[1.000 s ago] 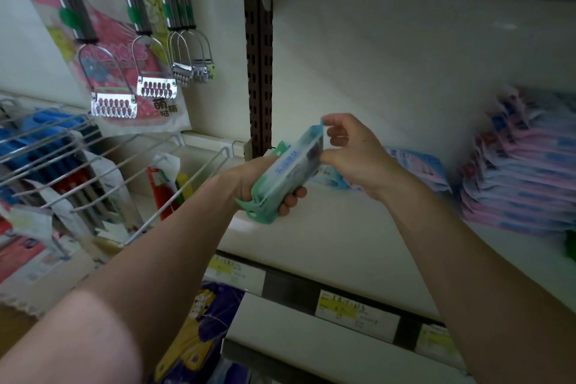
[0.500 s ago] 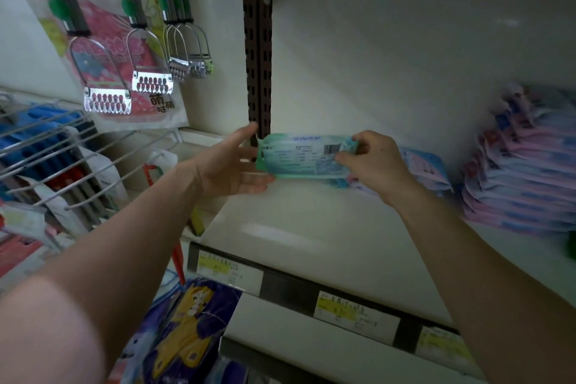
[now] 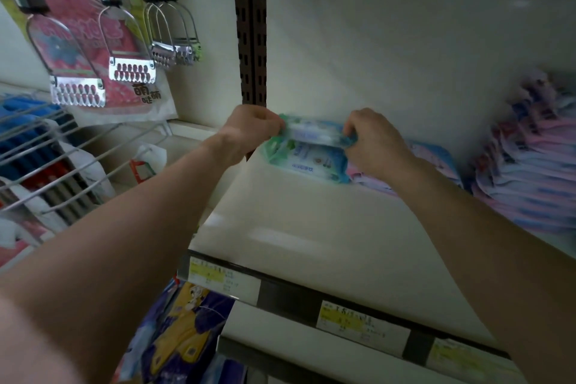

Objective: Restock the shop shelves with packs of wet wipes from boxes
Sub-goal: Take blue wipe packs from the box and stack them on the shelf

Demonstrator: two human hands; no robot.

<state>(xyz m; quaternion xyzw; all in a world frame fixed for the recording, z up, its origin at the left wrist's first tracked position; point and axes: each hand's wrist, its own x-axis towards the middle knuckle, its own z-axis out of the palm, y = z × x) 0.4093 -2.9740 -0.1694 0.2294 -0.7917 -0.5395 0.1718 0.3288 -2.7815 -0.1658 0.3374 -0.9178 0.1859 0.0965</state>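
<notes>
Head view:
- Both arms reach forward to the back of the shelf point(image 3: 311, 227).
- Left hand point(image 3: 252, 131): fingers curled, gripping the left end of a green-and-blue wet-wipes pack point(image 3: 314, 134).
- Right hand point(image 3: 374, 143): fingertips pinching the right end of the same pack.
- The pack spans the gap between the two hands, long side across, close to the shelf's back wall.
- Directly under it, a second pack point(image 3: 308, 162) of the same colours lies flat on the shelf. The held pack sits on or just above it; I can't tell if they touch.
- Just right of the right hand: pink-and-blue packs point(image 3: 436, 159) lying flat, partly hidden by the wrist.
- Further right, well apart from the hands: a tall stack of pink packs point(image 3: 530, 171), blurred.
- Just above the left hand: a brown slotted upright point(image 3: 252, 25).
- Left of the left arm: a wire rack point(image 3: 46, 150), with metal graters point(image 3: 132, 73) hanging above it.
- Below the forearms: price labels point(image 3: 361, 321) on the shelf's front edge, and yellow-and-purple packs point(image 3: 184, 321) on the level below.
</notes>
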